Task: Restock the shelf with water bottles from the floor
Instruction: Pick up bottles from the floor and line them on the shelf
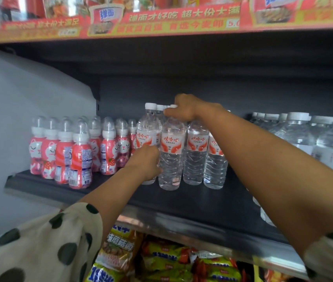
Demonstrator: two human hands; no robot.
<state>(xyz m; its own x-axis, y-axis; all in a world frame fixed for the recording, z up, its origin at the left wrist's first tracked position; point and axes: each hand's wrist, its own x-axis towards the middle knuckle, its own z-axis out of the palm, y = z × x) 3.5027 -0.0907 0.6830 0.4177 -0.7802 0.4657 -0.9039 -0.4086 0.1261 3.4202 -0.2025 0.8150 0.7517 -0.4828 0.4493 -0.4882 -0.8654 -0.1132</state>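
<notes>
Several clear water bottles with red and white labels stand on the dark shelf (202, 202). My right hand (184, 107) grips the white-capped top of the front middle bottle (170, 159). My left hand (146, 159) is curled against the lower side of the leftmost water bottle (148, 129), beside the front middle one. Two more water bottles (196, 153) stand to the right of these, partly behind my right forearm. Further caps show behind them.
Pink cat-print drink bottles (80, 157) fill the shelf's left part. Larger clear bottles (304, 135) stand at the right. Red noodle packaging (161, 15) sits on the shelf above, snack bags (161, 259) on the shelf below. A grey wall (19, 119) bounds the left.
</notes>
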